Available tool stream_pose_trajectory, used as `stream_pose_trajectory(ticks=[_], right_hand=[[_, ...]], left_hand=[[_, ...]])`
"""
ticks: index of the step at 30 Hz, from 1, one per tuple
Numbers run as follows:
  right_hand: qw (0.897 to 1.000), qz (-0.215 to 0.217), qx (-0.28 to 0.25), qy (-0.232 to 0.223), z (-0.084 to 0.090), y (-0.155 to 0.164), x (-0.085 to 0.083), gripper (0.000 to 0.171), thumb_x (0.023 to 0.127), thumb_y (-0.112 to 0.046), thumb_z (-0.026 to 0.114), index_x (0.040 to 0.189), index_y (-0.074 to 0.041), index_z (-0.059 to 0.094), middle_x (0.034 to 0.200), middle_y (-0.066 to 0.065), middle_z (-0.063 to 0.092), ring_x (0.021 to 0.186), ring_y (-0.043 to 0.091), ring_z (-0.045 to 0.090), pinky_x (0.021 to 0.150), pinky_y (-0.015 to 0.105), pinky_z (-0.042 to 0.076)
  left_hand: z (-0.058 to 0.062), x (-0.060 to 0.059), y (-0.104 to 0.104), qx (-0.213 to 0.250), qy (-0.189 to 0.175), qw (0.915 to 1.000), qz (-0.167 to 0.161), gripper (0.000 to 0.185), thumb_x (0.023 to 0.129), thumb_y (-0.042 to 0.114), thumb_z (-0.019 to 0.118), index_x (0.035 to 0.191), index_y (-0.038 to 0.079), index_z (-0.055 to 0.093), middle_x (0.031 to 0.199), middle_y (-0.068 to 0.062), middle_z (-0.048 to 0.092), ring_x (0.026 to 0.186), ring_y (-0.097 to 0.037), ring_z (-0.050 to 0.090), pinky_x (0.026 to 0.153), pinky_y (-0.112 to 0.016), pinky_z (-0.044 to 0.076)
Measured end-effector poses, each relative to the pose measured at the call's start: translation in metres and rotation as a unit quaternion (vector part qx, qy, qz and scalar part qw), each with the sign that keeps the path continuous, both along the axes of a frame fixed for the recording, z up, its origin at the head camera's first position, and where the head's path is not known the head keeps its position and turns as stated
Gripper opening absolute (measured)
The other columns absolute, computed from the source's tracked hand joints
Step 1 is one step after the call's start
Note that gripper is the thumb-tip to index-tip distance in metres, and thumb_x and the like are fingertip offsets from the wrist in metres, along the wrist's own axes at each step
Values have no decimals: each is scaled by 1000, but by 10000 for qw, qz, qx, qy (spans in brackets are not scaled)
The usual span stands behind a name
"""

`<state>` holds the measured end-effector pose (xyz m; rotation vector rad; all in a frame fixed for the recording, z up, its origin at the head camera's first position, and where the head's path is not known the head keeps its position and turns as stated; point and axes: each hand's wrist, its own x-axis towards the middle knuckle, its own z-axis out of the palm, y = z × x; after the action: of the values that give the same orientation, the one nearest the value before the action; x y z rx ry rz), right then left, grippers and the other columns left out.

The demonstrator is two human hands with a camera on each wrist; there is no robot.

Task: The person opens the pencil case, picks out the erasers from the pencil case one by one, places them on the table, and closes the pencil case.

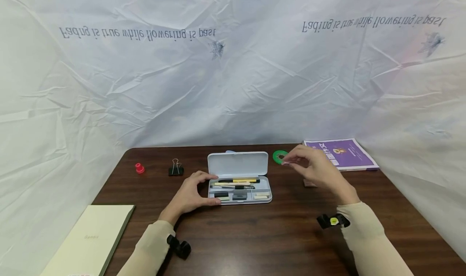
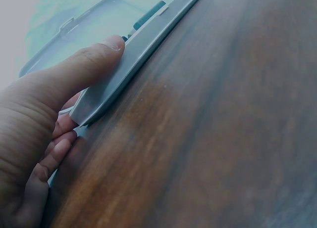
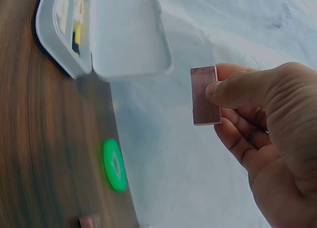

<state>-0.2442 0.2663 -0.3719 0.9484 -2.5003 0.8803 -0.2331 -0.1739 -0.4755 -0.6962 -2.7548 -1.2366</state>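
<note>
Two hands work at an open pencil case on a brown table. Backdrop print, mirrored in the head view, reads "Fading is true while flowering is past". A purple booklet carries writing too small to read; faint lettering on the pale notebook is illegible. The left hand grips the case's left end, thumb on the near wall, fingers curled round the corner. The right hand, raised right of the case, pinches a small mauve eraser between thumb and fingers; only the right wrist view shows it, the head view hiding it behind fingers. A green ring lies beside the lid. The case's pens are cut off in the wrist views.
</note>
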Motion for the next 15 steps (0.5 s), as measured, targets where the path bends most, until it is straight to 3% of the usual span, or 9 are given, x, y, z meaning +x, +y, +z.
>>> stream_pose_trajectory(ticks=[7,15], right_hand=[[9990,-244,164,339,-3,27,11,39,88,14,87,106,-20,84,100,-9,79,88,5,67,80,18,53],[9980,-468,403,101,-24,51,28,39,83,13,92,103,-19,84,100,-11,80,92,9,74,82,25,60]], left_hand=[[0,0,0,-20,16,10000,13,77,78,56,102,145,31,74,142,4,66,134,-27,61,114,-60,49],[0,0,0,3,7,10000,-18,77,79,56,101,146,30,73,142,3,66,135,-28,61,114,-61,49]])
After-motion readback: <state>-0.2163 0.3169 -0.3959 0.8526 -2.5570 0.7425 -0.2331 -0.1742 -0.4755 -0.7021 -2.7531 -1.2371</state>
